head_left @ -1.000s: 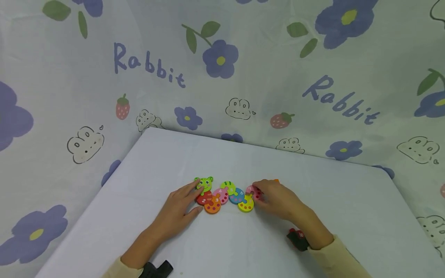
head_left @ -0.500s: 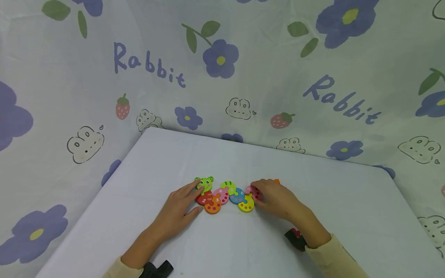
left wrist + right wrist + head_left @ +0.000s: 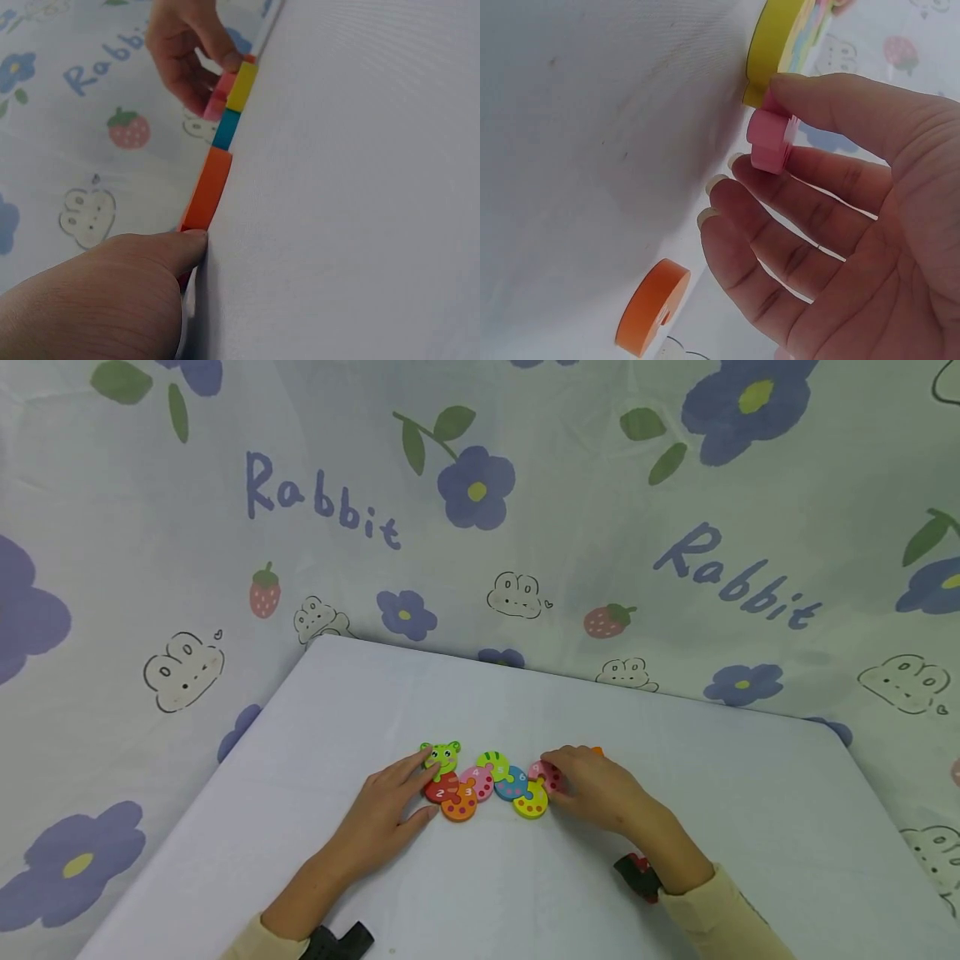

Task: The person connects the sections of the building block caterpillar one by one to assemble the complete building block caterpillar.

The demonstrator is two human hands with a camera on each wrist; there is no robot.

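Note:
A caterpillar jigsaw of round numbered pieces winds across the white table in the head view, from a green face piece to a yellow piece. My left hand rests at its left end, fingers over the face piece and thumb at the edge by the red piece and orange piece. At the other end my right hand pinches a pink piece between thumb and fingers, right against the yellow piece. Its remaining fingers spread loosely in the right wrist view.
Another orange piece lies apart on the table beyond my right hand, mostly hidden by it in the head view. Black wrist devices sit at both wrists. A curtain with flowers and rabbits hangs behind the table's far edge.
My right hand has shifted slightly left with the pink piece, which now overlaps more of the yellow piece's tab. The left hand has stayed in place.

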